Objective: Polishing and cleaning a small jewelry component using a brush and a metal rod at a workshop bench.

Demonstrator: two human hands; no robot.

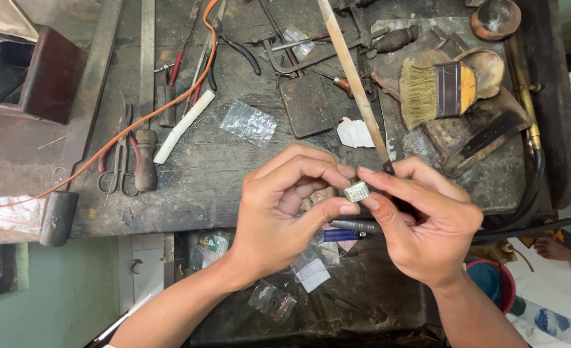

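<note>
The dark, scarred wooden workbench (pixel 234 174) fills most of what I see, its top dull and gritty, littered with tools. Up to the right lies a stubby brush with pale straw-coloured bristles and a yellow-and-brown handle (pixel 440 90); a long thin wooden-handled file (pixel 353 80) slants down toward my fingers, its lower end passing behind my right hand (pixel 427 225). To the left sit small steel scissors (pixel 119 164), a white chalky stick (pixel 183 127) and a crinkled clear plastic pouch (pixel 249 122).

Smallest of all is the little square silver-coloured metal piece with a gridded face (pixel 357 191) — it sits just above the bench edge, between both hands. My left hand (pixel 285 206) pinches it from one side with thumb and forefinger, my right does the same from the other, the remaining fingers curled in.

I judge it light, stiff and hard, and smooth enough to slip (the grid face may hold tiny settings, I can't tell) — so I'd grip it by the plain side edges, not the face.
</note>
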